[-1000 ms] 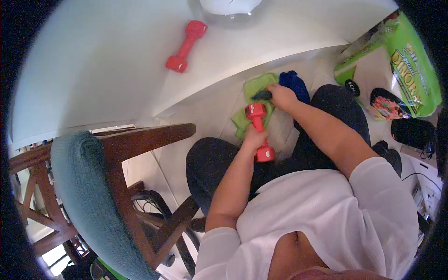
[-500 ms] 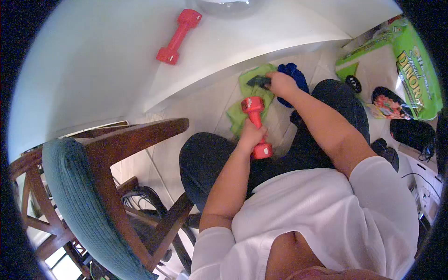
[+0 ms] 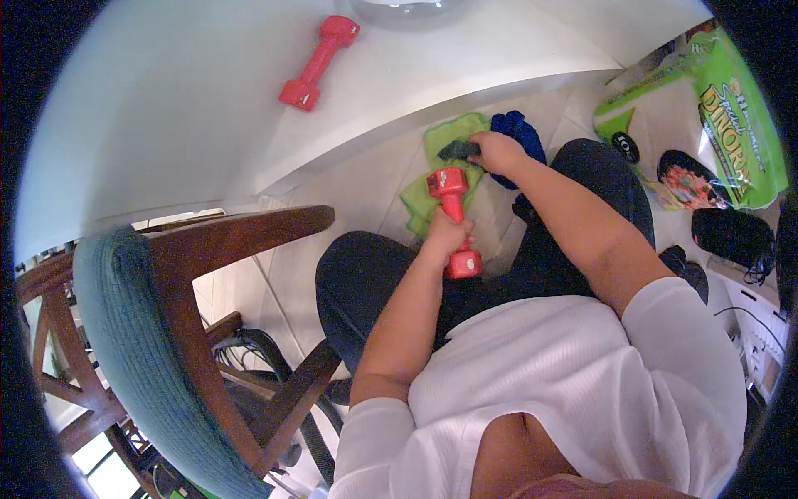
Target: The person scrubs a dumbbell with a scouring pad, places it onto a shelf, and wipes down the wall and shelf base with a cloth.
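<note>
My left hand [image 3: 447, 234] is wrapped round the handle of a red dumbbell [image 3: 449, 182], which is held upright-looking in view over my lap, with both ends showing. Just beyond its upper end, my right hand [image 3: 500, 155] grips a small black brush-like tool [image 3: 458, 150]; its far end is blurred and its exact kind is hard to make out. Beneath both lies a green cloth [image 3: 449, 131] on the floor, partly covered by the dumbbell and tool. A crumpled dark blue cloth [image 3: 519, 133] rests beside my right hand.
A second red dumbbell [image 3: 318, 64] lies on the white surface [image 3: 399, 79] ahead. On the left stands a wooden chair [image 3: 249, 237] with a teal cushion [image 3: 137, 333]. A green and white bag [image 3: 665, 125] and a black object [image 3: 731, 241] are at the right.
The black tool and my right hand have shifted slightly, staying close to the dumbbell's upper end. The dumbbell sits a touch higher in view; both grips are unchanged.
</note>
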